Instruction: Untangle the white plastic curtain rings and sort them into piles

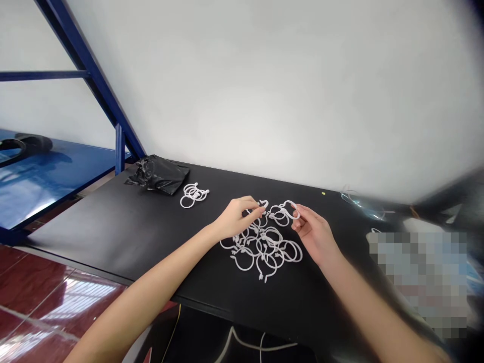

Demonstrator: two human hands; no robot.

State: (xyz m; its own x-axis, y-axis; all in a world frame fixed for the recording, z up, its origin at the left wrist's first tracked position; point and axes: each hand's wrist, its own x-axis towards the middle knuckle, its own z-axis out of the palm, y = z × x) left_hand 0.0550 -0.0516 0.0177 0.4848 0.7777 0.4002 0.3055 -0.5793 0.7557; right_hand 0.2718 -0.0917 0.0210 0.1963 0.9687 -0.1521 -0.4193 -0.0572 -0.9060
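Many white plastic curtain rings (264,247) lie in a loose, overlapping heap on the black table (151,232). Over the far left part of the heap, my left hand (242,217) pinches a white ring (264,203) between thumb and fingers. My right hand (312,229) is closed on another white ring (291,209), held by its right side at the heap's far right edge. Beside that ring, more rings (280,217) lie close together. Apart from the heap, to the left, sits a smaller cluster of white rings (192,194).
A crumpled black plastic bag (161,174) lies at the table's far left corner. Blue metal framing (86,65) rises on the left beside a blue surface (68,161). Clear plastic (361,201) and a blurred package (419,277) are at the right. A pale wall stands behind.
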